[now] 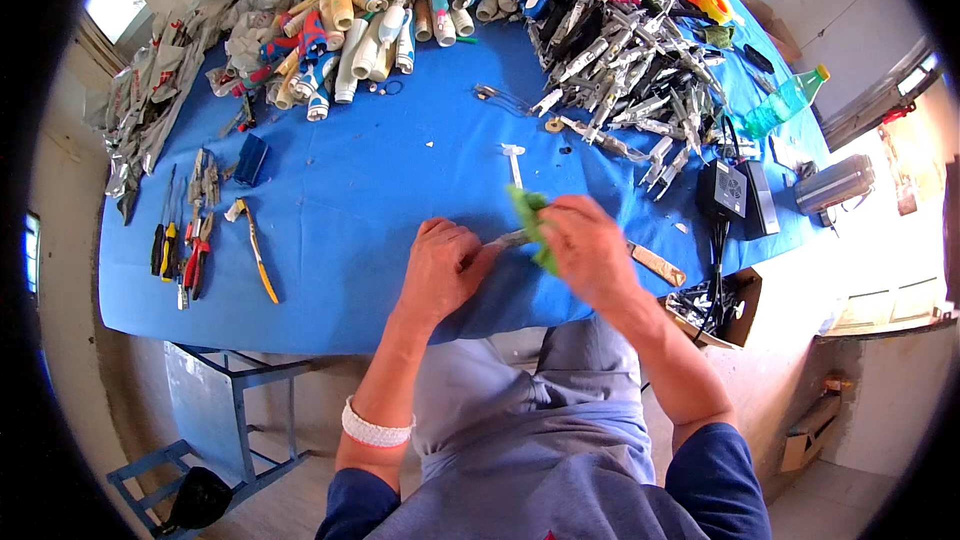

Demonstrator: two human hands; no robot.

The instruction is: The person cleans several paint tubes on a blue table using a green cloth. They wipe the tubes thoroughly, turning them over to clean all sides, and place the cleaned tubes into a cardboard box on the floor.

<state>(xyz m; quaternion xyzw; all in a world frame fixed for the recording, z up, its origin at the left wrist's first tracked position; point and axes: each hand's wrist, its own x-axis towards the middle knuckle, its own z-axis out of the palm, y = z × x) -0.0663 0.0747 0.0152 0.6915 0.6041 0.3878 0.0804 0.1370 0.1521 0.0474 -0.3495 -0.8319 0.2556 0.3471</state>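
Green cloth (pixel 526 210), above the blue tabletop (pixel 330 180) toward its near edge, is pinched in the bunched grip of the right hand (pixel 585 245); the left hand (pixel 445 265), fingers curled, pinches a slim grey part (pixel 510 238), apparently steadying it against the cloth, though whether the cloth wraps it I cannot tell.

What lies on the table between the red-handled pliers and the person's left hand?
In the head view, a yellow-handled brush lies between the pliers and the left hand, nearer the pliers.

Pale walls (pixel 62 230), bright window (pixel 115 0) upper left, blue-covered table (pixel 340 180), light floor (pixel 840 500)
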